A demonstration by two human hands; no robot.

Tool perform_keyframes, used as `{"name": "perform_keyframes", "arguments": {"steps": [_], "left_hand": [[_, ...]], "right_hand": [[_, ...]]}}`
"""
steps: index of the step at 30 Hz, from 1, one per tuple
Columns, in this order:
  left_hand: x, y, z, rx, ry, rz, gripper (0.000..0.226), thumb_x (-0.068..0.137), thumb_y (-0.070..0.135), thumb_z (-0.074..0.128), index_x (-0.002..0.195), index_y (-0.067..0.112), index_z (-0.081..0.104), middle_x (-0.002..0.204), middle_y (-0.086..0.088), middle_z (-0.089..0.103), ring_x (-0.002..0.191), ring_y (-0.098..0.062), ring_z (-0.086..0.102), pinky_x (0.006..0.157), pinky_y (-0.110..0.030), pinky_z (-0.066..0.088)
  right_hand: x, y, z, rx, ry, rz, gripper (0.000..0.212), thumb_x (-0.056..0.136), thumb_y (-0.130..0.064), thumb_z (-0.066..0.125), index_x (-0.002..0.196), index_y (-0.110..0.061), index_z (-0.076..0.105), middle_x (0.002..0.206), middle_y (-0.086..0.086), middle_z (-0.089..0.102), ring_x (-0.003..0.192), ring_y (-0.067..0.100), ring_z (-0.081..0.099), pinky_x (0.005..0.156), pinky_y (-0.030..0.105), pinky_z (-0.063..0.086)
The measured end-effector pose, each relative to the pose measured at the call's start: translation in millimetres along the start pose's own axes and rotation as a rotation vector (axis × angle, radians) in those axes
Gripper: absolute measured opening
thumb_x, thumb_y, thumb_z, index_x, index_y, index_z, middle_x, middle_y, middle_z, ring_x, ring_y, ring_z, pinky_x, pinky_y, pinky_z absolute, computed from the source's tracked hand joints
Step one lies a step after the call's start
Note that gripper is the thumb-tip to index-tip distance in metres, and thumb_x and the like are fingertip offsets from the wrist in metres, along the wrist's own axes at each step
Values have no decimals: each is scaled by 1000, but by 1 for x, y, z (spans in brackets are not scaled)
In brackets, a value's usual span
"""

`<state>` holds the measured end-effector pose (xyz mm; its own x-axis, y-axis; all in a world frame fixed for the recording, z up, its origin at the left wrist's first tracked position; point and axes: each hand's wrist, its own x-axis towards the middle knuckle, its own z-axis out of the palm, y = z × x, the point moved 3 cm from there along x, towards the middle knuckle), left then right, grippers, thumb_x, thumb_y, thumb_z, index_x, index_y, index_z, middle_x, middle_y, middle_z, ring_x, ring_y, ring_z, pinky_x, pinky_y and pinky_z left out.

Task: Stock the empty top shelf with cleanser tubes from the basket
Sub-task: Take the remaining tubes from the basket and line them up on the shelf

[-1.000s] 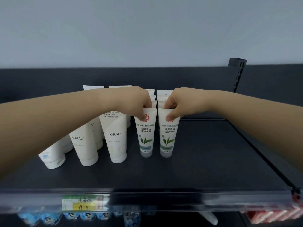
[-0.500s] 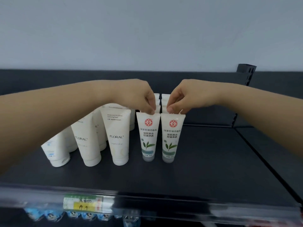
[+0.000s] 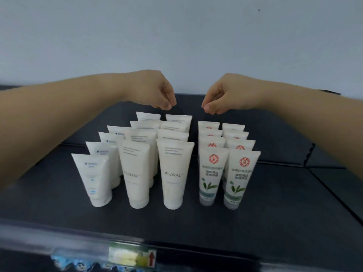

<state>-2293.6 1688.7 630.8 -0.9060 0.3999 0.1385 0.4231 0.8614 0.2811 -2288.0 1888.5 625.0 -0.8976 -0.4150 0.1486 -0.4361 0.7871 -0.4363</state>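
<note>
Left hand (image 3: 155, 93) at eleven o'clock and right hand (image 3: 225, 95) at one o'clock hover above upright cleanser tubes (image 3: 177, 173) on the top shelf (image 3: 275, 203), fingers (image 3: 167, 105) curled, grasping nothing.

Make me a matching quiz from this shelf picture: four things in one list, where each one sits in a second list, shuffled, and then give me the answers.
Column one:
1. FLORAL tubes
2. green-leaf tubes
3. blue-label tubes
4. price tag

Column two:
A. single row at the far left of the group
B. front edge of the shelf
C. two rows in the middle of the group
D. two rows at the right of the group

Pairs: 1-C, 2-D, 3-A, 4-B
</note>
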Motion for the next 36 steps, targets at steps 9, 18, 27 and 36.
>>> {"name": "perform_keyframes", "arguments": {"steps": [9, 18, 27, 36], "left_hand": [[29, -72, -10, 139, -23, 53, 25, 85, 19, 67, 110, 20, 69, 105, 7, 68, 103, -12, 60, 92, -25, 43], [66, -107, 14, 197, -76, 113, 29, 84, 26, 70, 112, 19, 68, 108, 6, 69, 96, -11, 57, 86, -24, 43], [85, -115, 40, 264, -102, 194, 22, 84, 28, 67, 102, 16, 71, 99, 5, 66, 93, -16, 59, 74, -26, 42], [90, -114, 45, 248, -81, 222, 21, 84, 25, 67, 100, 12, 71, 97, 1, 65, 94, -19, 58, 73, -27, 42]], "right_hand": [[63, -26, 27, -195, 90, 95, 21, 86, -20, 67, 106, -16, 72, 102, -4, 70, 94, 14, 64, 85, 23, 47], [104, -13, 57, -292, 67, 197, 27, 86, -21, 67, 112, -17, 69, 111, -3, 68, 105, 14, 60, 89, 24, 44], [114, 0, 75, -352, -4, 204, 22, 88, -20, 65, 108, -15, 71, 108, -2, 69, 96, 13, 59, 84, 26, 45], [120, 3, 79, -343, -23, 200, 21, 87, -19, 66, 107, -14, 71, 105, 0, 69, 94, 20, 64, 81, 30, 50]]}}
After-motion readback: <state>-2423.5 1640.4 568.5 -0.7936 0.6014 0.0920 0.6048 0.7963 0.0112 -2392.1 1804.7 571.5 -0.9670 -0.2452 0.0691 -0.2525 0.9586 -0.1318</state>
